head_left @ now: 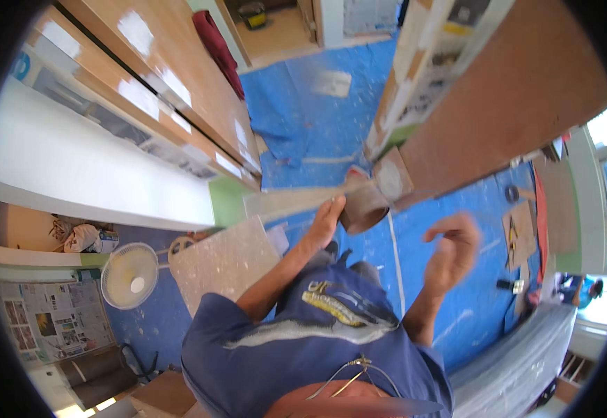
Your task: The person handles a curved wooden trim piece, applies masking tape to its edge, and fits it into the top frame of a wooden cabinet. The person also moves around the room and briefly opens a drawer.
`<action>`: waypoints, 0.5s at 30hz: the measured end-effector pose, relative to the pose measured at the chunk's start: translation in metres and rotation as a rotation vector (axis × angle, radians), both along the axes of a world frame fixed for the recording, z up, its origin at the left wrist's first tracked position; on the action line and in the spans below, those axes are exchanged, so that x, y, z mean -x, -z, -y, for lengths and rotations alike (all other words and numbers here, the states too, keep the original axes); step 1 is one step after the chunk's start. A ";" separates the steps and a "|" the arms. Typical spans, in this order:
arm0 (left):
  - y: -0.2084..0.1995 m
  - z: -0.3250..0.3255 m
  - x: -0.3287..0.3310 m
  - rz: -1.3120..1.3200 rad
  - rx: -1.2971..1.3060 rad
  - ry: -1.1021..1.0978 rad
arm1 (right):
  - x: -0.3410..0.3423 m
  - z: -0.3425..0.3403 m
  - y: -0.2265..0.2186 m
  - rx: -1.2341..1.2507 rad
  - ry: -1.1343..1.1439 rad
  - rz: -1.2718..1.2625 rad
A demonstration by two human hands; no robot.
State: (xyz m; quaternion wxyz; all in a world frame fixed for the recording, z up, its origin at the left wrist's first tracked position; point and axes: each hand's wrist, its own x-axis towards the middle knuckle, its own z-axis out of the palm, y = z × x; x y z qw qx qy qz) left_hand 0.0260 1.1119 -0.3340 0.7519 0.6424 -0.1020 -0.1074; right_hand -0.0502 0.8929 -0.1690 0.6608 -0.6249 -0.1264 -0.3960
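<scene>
My left hand [326, 214] reaches forward and grips the rim of a brown cylinder [365, 207], a roll or tub with a dark open end that is tilted toward me. A long pale flat strip [286, 200] runs left from the hand, level with the cylinder. I cannot tell whether the hand touches it. A pale round disc [391, 178] sits just above the cylinder, against the corner of a brown panel. My right hand [452, 251] is raised to the right of the cylinder. It is blurred, empty, with its fingers apart.
Blue sheeting [317, 118] covers the floor. There is a large brown panel [505, 104] to the right, wooden cabinets [178, 90] and a white counter [74, 167] to the left. A speckled slab [223, 261] and a white fan [131, 276] are at lower left. Tools lie on cardboard [518, 233] to the right.
</scene>
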 end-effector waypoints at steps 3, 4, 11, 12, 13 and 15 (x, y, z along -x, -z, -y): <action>-0.007 0.007 -0.039 0.050 -0.059 -0.116 | -0.044 -0.010 0.072 -0.084 -0.197 -0.561; -0.009 0.010 -0.049 0.132 -0.140 -0.142 | -0.057 -0.016 0.095 -0.143 -0.239 -0.700; -0.015 0.059 -0.084 0.185 -0.241 -0.293 | -0.135 -0.004 0.147 -0.208 -0.688 -0.830; -0.015 0.064 -0.088 0.202 -0.289 -0.346 | -0.146 0.001 0.143 -0.162 -0.699 -0.818; -0.016 0.068 -0.091 0.211 -0.318 -0.385 | -0.154 0.007 0.139 -0.110 -0.712 -0.812; -0.018 0.076 -0.101 0.221 -0.339 -0.454 | -0.174 0.014 0.136 -0.061 -0.734 -0.822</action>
